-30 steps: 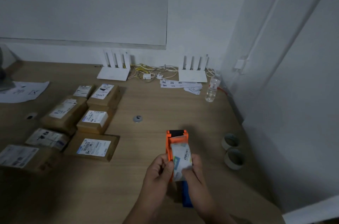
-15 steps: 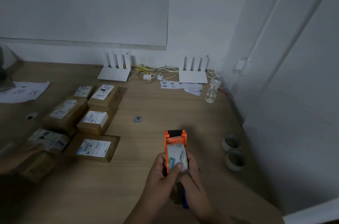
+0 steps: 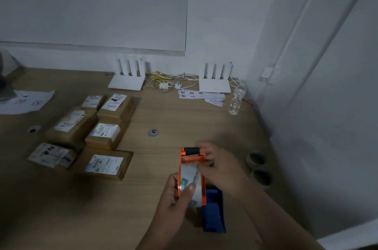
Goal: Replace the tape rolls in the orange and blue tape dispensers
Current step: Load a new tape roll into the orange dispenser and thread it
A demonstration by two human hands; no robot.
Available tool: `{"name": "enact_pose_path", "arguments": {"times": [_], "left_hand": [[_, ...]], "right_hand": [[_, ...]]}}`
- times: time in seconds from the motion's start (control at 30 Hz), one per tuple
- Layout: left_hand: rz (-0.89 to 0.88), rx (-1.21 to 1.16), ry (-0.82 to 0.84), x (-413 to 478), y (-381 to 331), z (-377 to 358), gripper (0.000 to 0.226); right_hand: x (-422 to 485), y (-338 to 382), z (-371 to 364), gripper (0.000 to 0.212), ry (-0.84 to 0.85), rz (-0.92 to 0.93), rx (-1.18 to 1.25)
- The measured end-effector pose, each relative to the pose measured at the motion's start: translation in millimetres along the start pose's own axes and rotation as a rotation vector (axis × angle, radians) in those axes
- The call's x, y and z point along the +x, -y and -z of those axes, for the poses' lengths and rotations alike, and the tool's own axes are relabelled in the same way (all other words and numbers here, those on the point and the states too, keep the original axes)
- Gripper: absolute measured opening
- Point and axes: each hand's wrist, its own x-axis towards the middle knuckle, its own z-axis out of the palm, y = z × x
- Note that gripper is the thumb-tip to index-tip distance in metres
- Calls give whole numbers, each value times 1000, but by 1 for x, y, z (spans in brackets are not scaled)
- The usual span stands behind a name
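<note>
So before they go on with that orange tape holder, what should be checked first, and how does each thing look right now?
1. Tape roll sits between the side walls of the orange dispenser: ok.
2. Left hand steadies roll and dispenser, thumb on the roll: ok.
3. Right hand at the front end by the black roller: ok.
4. Tape end threaded under the roller: cannot tell.
5. Blue dispenser has a roll in it: cannot tell, partly hidden.
6. Empty cores clear of the hands: ok.
</note>
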Motion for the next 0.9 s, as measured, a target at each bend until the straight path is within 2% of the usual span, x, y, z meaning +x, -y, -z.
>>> {"name": "enact_pose_path", "arguments": {"times": [0.07, 0.23, 0.43, 0.67, 0.8, 0.9], "left_hand": [[-13, 29, 24, -3, -2, 0, 20], [-49, 55, 52, -8, -7, 2, 15], [-52, 49, 54, -8, -5, 4, 14], [-49, 35, 87, -11, -1, 5, 11], [-60, 68, 68, -10, -1, 5, 11], [-68, 51, 68, -10, -1, 4, 8]], "right_hand": [[5, 3, 0, 51, 38, 7, -41], [16, 2, -2, 35, 56, 53, -78], [23, -1, -3, 30, 50, 83, -72], [28, -2, 1, 22, 14, 59, 47], [27, -3, 6, 8, 108, 57, 91], [27, -5, 6, 28, 235, 16, 134]]}}
